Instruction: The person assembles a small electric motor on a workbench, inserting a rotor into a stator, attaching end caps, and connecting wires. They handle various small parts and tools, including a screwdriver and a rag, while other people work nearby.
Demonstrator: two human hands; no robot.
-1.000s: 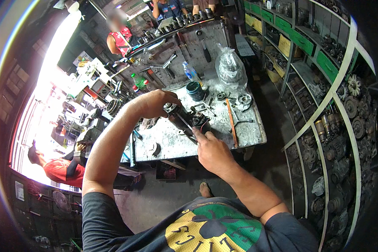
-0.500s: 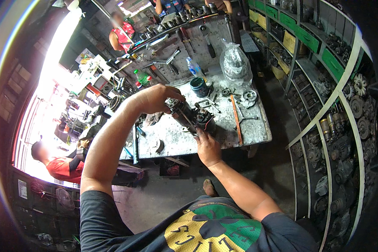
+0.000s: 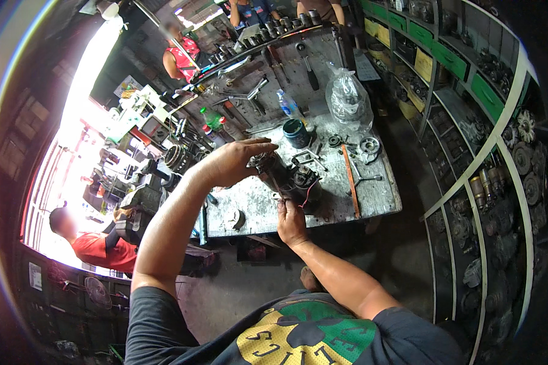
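Both my hands are on a dark, greasy starter motor (image 3: pixel 276 177) at the table's near edge; a red wire shows on its right part. My left hand (image 3: pixel 234 163) lies over its upper left end, fingers reaching across the top and thumb lower down the side. With fingers and thumb pressed to the lower near side, my right hand (image 3: pixel 293 224) grips it from below. Just beyond the motor are a dark teal can (image 3: pixel 295 134) and some metal brackets (image 3: pixel 310 159). Whether the motor touches the tabletop is hidden.
On the worn table (image 3: pixel 262 210) lie an orange bar (image 3: pixel 351 182), a three-armed wrench (image 3: pixel 365 177) and a curved metal piece (image 3: pixel 235 219). A plastic-wrapped part (image 3: pixel 348 100) and bottles (image 3: pixel 212 117) stand behind. Parts shelves (image 3: pixel 463 121) line the right; a person in red (image 3: pixel 103 248) is at left.
My left hand's fingers have straightened across the motor's end. My right hand has shifted slightly down and left on it. The whole view has moved a little.
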